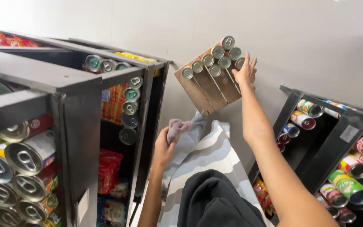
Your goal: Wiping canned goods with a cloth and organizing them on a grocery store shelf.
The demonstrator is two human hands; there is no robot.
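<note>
Right now the right hand [245, 72] is up at the brown carton [209, 82] of cans [216, 61], which it seems to hold tilted against the pale floor — fingers spread and flat on the right edge of the pack, touching the end cans. It looks open-palmed, steadying more than clasping, though the thumb side is hidden, so a real grip cannot be ruled out. The left hand [164, 147] is closed around a mauve cloth [178, 125], held low by the striped trouser leg.

As a judgement, the step in hand is handling the pack between the two dark racks [80, 126]. A next move would call for a firmer hold under the carton, since the cans sit loose in their rows and could slide out of the tilted pack.

The carton lies directly under the right fingertips, well apart from the left hand.
</note>
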